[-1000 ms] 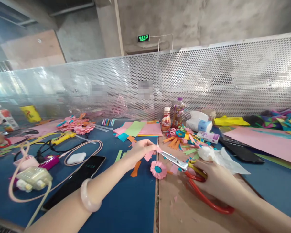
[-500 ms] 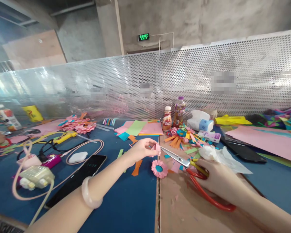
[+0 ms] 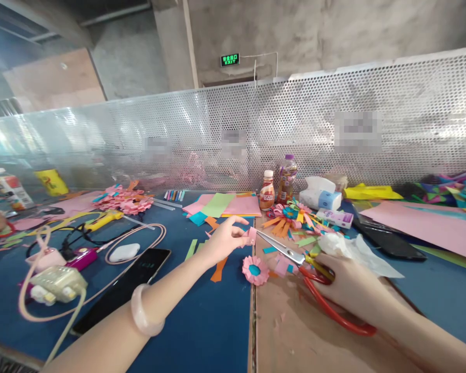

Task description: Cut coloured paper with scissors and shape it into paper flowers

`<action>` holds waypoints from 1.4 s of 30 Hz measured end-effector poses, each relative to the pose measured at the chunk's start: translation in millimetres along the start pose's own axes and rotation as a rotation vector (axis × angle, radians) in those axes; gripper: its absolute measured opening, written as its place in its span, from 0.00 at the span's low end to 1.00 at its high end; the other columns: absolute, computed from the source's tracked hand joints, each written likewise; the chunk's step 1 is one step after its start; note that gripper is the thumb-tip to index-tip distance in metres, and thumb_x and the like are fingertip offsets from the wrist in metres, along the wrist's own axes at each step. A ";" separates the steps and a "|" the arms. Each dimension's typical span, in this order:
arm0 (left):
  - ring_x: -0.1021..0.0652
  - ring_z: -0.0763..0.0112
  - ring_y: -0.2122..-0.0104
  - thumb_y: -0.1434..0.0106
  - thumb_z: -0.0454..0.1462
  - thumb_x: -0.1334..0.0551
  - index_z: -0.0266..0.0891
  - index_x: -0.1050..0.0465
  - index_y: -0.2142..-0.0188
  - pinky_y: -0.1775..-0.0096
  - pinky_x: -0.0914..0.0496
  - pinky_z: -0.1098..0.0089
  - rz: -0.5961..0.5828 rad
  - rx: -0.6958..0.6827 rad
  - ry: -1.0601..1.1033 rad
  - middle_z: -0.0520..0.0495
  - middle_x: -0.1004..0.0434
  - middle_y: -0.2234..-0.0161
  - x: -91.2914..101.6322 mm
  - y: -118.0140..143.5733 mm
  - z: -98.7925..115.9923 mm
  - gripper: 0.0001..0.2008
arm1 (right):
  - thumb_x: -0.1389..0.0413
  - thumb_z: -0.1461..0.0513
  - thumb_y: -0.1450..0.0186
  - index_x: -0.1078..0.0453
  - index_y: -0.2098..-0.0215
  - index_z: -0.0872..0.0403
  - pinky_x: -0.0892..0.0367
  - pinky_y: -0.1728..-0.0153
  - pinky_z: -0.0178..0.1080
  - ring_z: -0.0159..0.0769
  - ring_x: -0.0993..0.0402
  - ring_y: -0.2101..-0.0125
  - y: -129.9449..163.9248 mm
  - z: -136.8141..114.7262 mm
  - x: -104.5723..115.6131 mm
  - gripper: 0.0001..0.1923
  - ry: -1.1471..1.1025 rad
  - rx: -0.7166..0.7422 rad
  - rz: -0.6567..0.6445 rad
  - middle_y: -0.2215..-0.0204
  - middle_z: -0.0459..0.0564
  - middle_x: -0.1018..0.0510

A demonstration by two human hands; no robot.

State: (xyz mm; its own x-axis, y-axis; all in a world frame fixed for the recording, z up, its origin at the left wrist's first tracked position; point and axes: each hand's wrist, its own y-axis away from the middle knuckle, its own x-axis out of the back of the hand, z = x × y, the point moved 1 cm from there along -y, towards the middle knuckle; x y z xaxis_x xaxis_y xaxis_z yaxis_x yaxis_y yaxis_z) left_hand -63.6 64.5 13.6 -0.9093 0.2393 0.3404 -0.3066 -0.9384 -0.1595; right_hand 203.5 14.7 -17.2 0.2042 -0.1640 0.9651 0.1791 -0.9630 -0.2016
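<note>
The left hand [image 3: 222,239] pinches a small pink paper piece [image 3: 251,235] above the blue surface [image 3: 202,331]; the right hand [image 3: 347,290] grips red-handled scissors [image 3: 295,256], blades at the paper's edge — steadiest cut with the paper held taut. Paper scraps litter the surface; behind stands a perforated metal screen [image 3: 334,129] — bare concrete walls beyond.

We see scissors [image 3: 295,255] with shiny metal blades and glossy red plastic handles, a matt pink paper scrap [image 3: 250,235], a pink paper flower [image 3: 255,270], the matt blue tabletop [image 3: 202,321] beside brown cardboard [image 3: 291,336], a glossy black phone [image 3: 120,290], and a perforated metal screen [image 3: 334,134].
</note>
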 end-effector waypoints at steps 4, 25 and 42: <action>0.24 0.70 0.71 0.46 0.37 0.38 0.40 0.40 0.63 0.68 0.34 0.70 0.013 -0.021 0.036 0.47 0.23 0.71 0.0 -0.9 -2.0 0.13 | 0.50 0.54 0.43 0.35 0.77 0.51 0.50 0.78 0.34 0.36 0.34 0.78 0.4 0.1 0.0 0.11 -0.020 -0.003 -0.002 0.78 0.48 0.26; 0.21 0.63 0.66 0.48 0.42 0.34 0.36 0.36 0.73 0.61 0.28 0.60 -0.027 0.077 0.120 0.42 0.22 0.69 -4.6 -2.9 -12.9 0.13 | 0.50 0.55 0.43 0.36 0.78 0.51 0.49 0.78 0.33 0.36 0.33 0.77 2.2 -6.7 10.3 0.10 0.014 -0.006 0.001 0.78 0.49 0.27; 0.21 0.63 0.64 0.51 0.33 0.33 0.38 0.39 0.67 0.60 0.28 0.60 0.173 0.027 0.232 0.45 0.22 0.69 -0.1 -4.2 0.5 0.16 | 0.52 0.49 0.42 0.32 0.72 0.50 0.50 0.79 0.34 0.39 0.32 0.76 -5.9 8.7 1.0 0.15 0.043 -0.064 0.009 0.74 0.51 0.24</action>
State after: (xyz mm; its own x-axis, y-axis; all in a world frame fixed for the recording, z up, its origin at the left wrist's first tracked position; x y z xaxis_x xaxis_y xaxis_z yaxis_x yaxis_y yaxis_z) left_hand -62.0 68.3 14.7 -0.9885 0.1228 0.0884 -0.1366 -0.9757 -0.1713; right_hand 211.0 22.1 -16.5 0.1633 -0.1802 0.9700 0.1153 -0.9730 -0.2001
